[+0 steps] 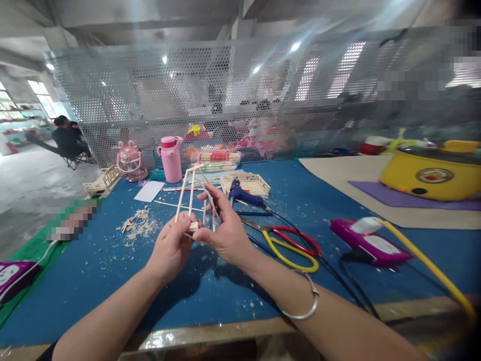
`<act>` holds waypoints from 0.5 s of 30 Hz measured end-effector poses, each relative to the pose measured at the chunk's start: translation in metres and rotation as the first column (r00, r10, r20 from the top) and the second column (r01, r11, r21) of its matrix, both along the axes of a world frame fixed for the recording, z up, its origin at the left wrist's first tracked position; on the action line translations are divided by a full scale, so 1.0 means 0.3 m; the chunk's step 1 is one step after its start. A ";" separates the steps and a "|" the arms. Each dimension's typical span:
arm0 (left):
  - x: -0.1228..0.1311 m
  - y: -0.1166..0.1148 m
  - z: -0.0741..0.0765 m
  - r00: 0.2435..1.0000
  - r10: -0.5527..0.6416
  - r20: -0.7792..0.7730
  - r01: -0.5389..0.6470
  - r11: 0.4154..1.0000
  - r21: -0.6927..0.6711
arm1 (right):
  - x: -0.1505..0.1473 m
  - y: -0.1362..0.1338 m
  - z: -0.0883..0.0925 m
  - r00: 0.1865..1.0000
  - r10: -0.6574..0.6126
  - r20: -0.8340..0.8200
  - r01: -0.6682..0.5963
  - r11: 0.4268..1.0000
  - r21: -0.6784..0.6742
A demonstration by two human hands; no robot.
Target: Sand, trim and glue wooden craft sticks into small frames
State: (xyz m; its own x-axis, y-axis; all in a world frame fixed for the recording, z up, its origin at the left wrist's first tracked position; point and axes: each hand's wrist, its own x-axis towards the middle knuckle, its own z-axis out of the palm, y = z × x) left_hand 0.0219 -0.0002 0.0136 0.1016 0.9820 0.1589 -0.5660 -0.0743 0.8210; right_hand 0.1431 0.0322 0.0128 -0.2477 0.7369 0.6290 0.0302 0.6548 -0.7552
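Note:
Both hands hold a small frame of thin wooden sticks [191, 193] above the blue table [112, 271]. My left hand [172, 248] pinches its lower end near a small wooden block. My right hand [225, 230] grips the frame from the right, thumb and fingers closed on the sticks. A silver bangle [306, 296] sits on my right wrist.
Red and yellow scissors [291, 243], a blue glue gun [244, 195], a stick tray [246, 183], a pink bottle [171, 158], wood scraps [139, 225], a purple device [370, 240] and a yellow pot [432, 173] lie around. A mesh screen stands behind. A person sits far left.

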 end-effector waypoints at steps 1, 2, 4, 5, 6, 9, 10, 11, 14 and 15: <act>0.000 -0.001 -0.002 1.000 -0.008 -0.013 0.008 1.000 0.007 | -0.002 -0.003 0.003 1.000 0.012 -0.003 -0.012 1.000 -0.004; -0.001 0.000 -0.003 1.000 -0.011 -0.027 0.011 1.000 0.012 | -0.002 -0.004 0.006 1.000 0.021 0.000 -0.021 1.000 -0.007; -0.006 0.005 -0.003 1.000 0.002 -0.031 -0.002 1.000 0.012 | 0.005 0.001 0.013 1.000 0.006 0.003 -0.006 1.000 -0.001; -0.010 0.010 0.000 1.000 0.013 -0.015 -0.013 1.000 0.011 | 0.012 0.008 0.017 1.000 -0.024 -0.002 0.024 1.000 0.010; -0.016 0.016 0.003 1.000 0.022 0.014 -0.022 1.000 0.009 | 0.021 0.018 0.022 0.997 -0.069 -0.015 0.070 0.997 0.023; -0.040 0.035 0.017 0.989 0.024 0.149 -0.023 1.000 -0.008 | 0.049 0.059 0.029 0.967 -0.242 -0.081 0.243 0.970 -0.004; -0.049 0.040 0.022 0.981 0.017 0.192 -0.014 1.000 -0.020 | 0.054 0.072 0.027 0.953 -0.288 -0.096 0.285 0.957 -0.046; -0.057 0.043 0.026 0.973 0.011 0.231 -0.002 0.999 -0.037 | 0.054 0.084 0.022 0.942 -0.319 -0.107 0.308 0.945 -0.106; -0.070 0.045 0.033 0.948 -0.032 0.317 0.061 0.995 -0.083 | 0.032 0.100 -0.001 0.942 -0.299 -0.155 0.230 0.907 -0.352; -0.069 0.045 0.033 0.941 -0.050 0.334 0.085 0.992 -0.092 | 0.021 0.099 -0.009 0.948 -0.256 -0.187 0.153 0.886 -0.439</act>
State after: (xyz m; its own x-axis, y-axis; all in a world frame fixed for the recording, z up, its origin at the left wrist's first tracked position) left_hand 0.0011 0.0132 0.0234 0.1272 0.9876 0.0924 -0.8073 0.0490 0.5881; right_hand 0.1495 0.0620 0.0101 0.0526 0.9598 0.2758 -0.0814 0.2794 -0.9567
